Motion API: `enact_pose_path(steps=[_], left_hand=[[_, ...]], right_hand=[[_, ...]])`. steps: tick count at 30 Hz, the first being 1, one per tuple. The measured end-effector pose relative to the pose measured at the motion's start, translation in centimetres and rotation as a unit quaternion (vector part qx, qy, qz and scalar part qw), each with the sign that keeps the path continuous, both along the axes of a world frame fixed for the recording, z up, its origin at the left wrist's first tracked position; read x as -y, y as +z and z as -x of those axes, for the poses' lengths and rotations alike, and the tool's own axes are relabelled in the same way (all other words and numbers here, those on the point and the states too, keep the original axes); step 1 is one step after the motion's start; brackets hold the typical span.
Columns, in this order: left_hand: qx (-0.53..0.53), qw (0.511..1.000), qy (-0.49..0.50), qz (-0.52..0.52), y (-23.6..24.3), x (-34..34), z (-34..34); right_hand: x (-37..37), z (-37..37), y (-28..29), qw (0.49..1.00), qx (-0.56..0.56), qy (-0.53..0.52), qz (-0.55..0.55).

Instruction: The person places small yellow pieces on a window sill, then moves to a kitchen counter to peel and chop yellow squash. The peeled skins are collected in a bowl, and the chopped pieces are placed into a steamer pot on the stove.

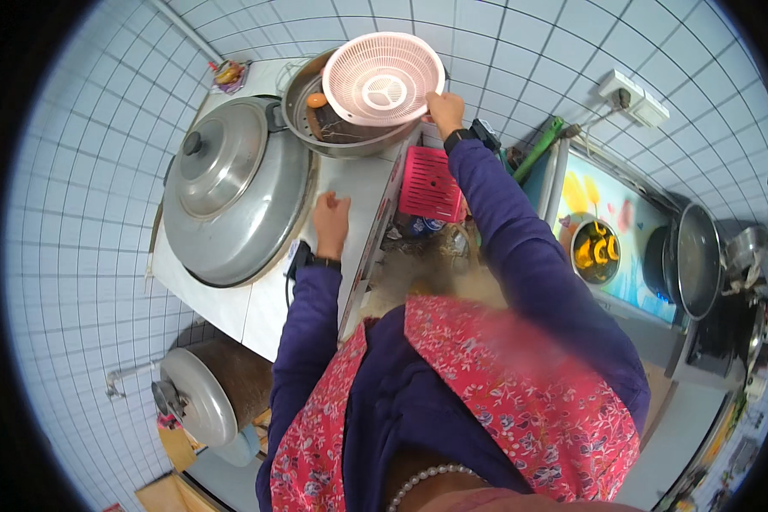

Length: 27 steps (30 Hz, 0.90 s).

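Observation:
At the back of the white tiled counter, my right hand [445,113] grips the rim of a pale pink plastic colander [384,78]. The colander is tilted over a wide metal pot [350,150] and hides part of its inside. An orange, rounded item [317,100] shows in the pot, beside something dark. My left hand [331,224], its fingers curled in with nothing seen in them, hovers over the counter's edge. Left of it sits a large domed aluminium lid [239,192] with a dark knob.
A bright pink plastic basket [431,185] stands low, right of the counter. On the right table [636,273] are a bowl with yellow pieces [596,252] and a pan [698,260]. A large lidded pot [198,397] stands lower left, near a wall tap [116,384].

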<state>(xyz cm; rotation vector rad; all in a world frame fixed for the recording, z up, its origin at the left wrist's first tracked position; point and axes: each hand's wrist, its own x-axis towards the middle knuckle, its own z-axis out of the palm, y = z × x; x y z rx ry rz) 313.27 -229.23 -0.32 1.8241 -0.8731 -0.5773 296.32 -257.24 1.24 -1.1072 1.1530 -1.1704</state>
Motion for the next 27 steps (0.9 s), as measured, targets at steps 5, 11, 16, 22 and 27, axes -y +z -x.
enact_pose_path(steps=[5, 11, 16, 22, 27], left_hand=[[-0.407, 0.911, 0.041, -0.046, 0.8, 8.1, -2.4], [-0.551, 0.833, -0.016, -0.046, -1.0, 13.9, -3.4], [-0.391, 0.915, -0.094, 0.040, -1.9, 15.1, -4.5], [-0.575, 0.816, 0.050, 0.029, 2.3, 13.4, -3.0], [-0.569, 0.820, -0.011, 0.060, 7.5, 11.2, -0.1]], right_hand=[[-3.1, 7.9, 4.0, 0.987, 0.149, -0.055, -0.006], [-13.1, 22.5, -0.7, 0.986, 0.027, -0.163, -0.027], [-20.6, 26.8, -5.5, 0.966, -0.024, -0.194, -0.167], [-21.0, 23.2, -8.1, 0.980, 0.007, -0.104, -0.170], [-17.2, 16.3, -7.3, 0.991, 0.023, 0.020, -0.130]])
